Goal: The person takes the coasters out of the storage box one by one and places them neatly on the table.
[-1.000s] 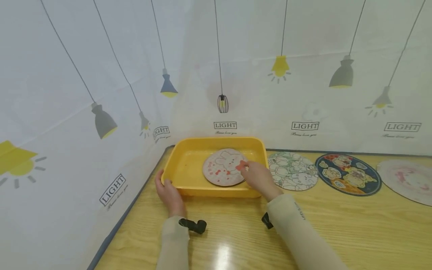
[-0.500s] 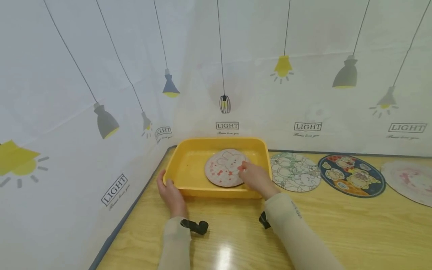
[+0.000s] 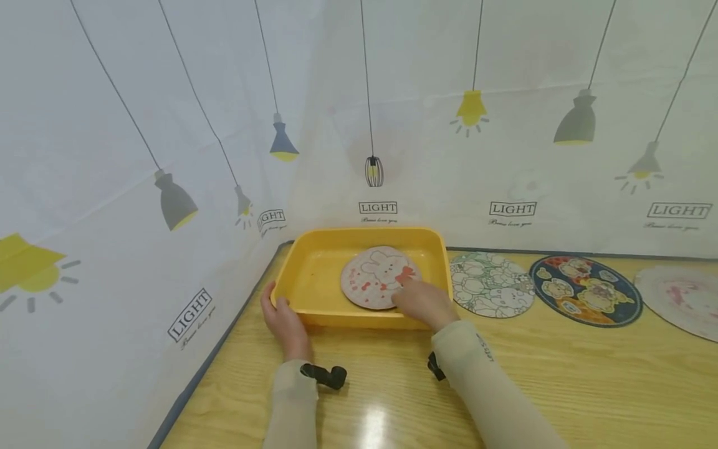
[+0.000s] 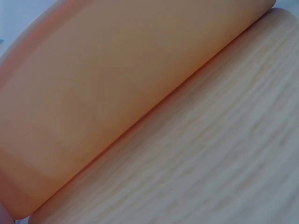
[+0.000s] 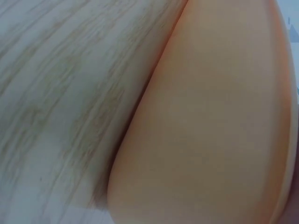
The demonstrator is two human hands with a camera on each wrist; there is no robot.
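Note:
A yellow tray (image 3: pixel 320 305) stands on the wooden table; its outer wall (image 4: pixel 107 70) fills much of both wrist views. My left hand (image 3: pixel 285 324) grips its front left corner, thumb over the rim and fingers outside. Inside the tray, right of its middle, lies a round pink mat (image 3: pixel 367 280) with a printed bunny and red bow. My right hand (image 3: pixel 423 302) reaches over the front wall, its fingers bent and fingertips right at the mat's lower right edge. Those fingertips are largely hidden by the hand, so I cannot tell whether they pinch the mat.
To the right, three more round mats lie in a row: a white and green one (image 3: pixel 485 284), a dark blue one (image 3: pixel 589 299) and a pale pink one (image 3: pixel 681 296). Behind and left, a white cloth backdrop (image 3: pixel 314 187) printed with lamps borders the table (image 3: pixel 392 368).
My right hand has slid from the red bow down toward the mat's lower right edge, baring the bow. The mat and tray stay put, and my left hand keeps its grip.

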